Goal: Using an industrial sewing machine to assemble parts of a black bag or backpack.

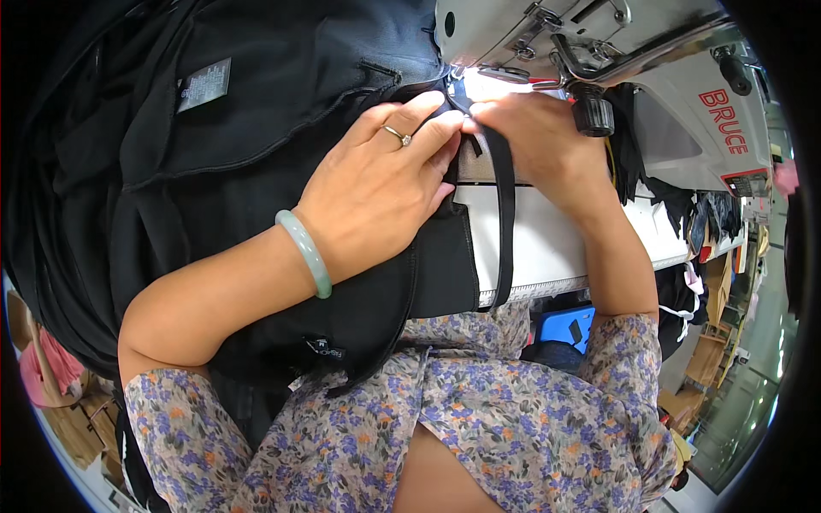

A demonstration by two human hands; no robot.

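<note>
A heavy black garment [256, 115] lies bunched over the left of the table, and its edge runs up to the lit needle area of a white sewing machine [667, 111]. My left hand [376, 184] is closed on the garment's edge just in front of the needle, its fingers bent and pressed together. A narrow black strap [500, 231] hangs from the needle area over the table's front edge. At the strap's upper end, the fingertips of my right hand [547, 137] pinch it close to my left fingertips. The machine head partly hides the right fingers.
The white tabletop [547, 231] has a ruler strip [547, 290] along its front edge. A knob [593, 113] and metal bar hang close over my right hand. Below the table is a blue object [564, 327]. More dark cloth [714, 214] lies at the right.
</note>
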